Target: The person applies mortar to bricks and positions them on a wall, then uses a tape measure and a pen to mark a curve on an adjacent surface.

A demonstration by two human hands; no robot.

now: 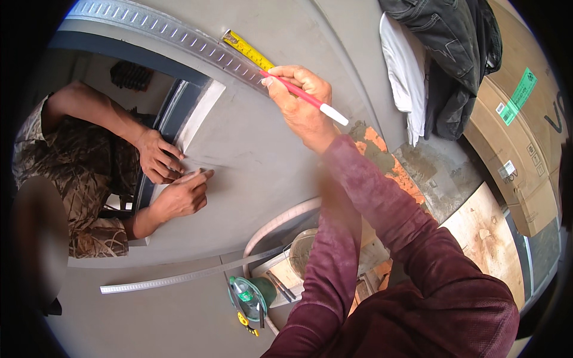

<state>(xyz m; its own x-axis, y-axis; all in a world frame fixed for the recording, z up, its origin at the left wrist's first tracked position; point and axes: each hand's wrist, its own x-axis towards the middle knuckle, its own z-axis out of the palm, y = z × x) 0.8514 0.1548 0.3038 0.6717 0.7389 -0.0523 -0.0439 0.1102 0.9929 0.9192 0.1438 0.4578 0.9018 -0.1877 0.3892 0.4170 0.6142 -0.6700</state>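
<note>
My right hand (295, 110) is closed on a red marker (313, 101) with a white end, held against a slotted metal strip (179, 39) on the grey wall. A yellow tape measure blade (248, 51) lies along the strip, running under the fingers. My left arm rises behind my right one; my left hand is hidden or overlapped, so I cannot make out its grip. To the left, another person's two hands (158, 155) (185, 194) rest at the edge of a dark-framed opening (152, 179), where a camouflage-clad body shows.
Dark and white clothes (436, 53) hang at upper right beside large cardboard boxes (519, 161). Below stand a bucket (301, 253), a green basin (268, 292) with a bottle and tools, a pale hose (262, 230), a loose metal strip (149, 286) and a stained board (480, 238).
</note>
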